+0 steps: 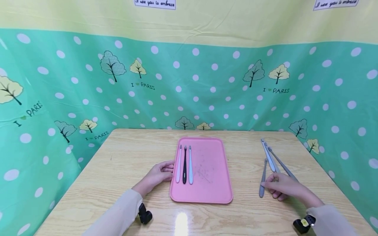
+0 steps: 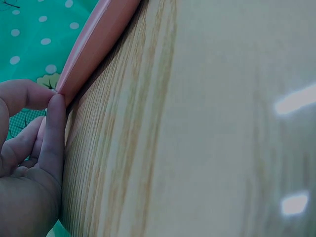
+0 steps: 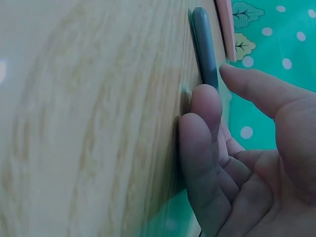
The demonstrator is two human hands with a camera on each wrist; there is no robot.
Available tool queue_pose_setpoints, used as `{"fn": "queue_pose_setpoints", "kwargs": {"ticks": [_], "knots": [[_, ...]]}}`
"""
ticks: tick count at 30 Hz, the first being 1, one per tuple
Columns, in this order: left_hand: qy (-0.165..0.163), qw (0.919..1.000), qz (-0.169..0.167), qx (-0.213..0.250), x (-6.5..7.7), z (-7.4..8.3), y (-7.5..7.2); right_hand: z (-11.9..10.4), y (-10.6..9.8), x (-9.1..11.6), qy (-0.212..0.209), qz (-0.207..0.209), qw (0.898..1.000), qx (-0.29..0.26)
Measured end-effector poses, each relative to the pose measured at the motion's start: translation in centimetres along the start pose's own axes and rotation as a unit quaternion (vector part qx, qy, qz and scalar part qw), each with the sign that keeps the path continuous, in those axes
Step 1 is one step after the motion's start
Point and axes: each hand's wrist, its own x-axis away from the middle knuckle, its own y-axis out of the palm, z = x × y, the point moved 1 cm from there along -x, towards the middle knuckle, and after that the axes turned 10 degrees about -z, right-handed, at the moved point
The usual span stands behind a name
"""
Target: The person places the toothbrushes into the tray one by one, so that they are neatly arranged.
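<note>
My left hand (image 1: 159, 173) pinches the left rim of a pink tray (image 1: 209, 193); in the left wrist view, thumb and forefinger meet at the edge of the tray (image 2: 91, 54). Three toothbrushes lie side by side on the tray's left part: a pink one (image 1: 178, 167), a black one (image 1: 184, 167) and a light blue one (image 1: 190, 167). At the right, my right hand (image 1: 282, 186) is at a grey toothbrush (image 1: 262, 186) on the table. In the right wrist view, the fingertips are right at the grey handle (image 3: 205, 44), with the thumb a little apart from it.
More toothbrushes lie in a loose fan beyond my right hand, among them a pale blue one (image 1: 268, 155) and a dark grey one (image 1: 282, 164). All stand on a wooden table (image 1: 133, 147). A green dotted curtain (image 1: 200, 88) hangs behind it.
</note>
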Motion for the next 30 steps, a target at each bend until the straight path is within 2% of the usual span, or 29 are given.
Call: {"fn": "queue_pose_setpoints", "kwargs": {"ticks": [13, 22, 30], "knots": [[0.0, 1.0, 0.003, 0.003, -0.07, -0.32, -0.13, -0.81, 0.75, 0.19, -0.002, 0.017, 1.0, 0.023], [0.01, 0.9999, -0.005, 0.007, -0.14, -0.42, -0.17, -0.94, 0.9, 0.07, -0.01, -0.001, 1.0, 0.007], [0.004, 1.0, -0.004, 0.007, -0.09, -0.22, -0.12, -0.93, 0.99, -0.18, -0.011, -0.006, 1.0, -0.004]]}}
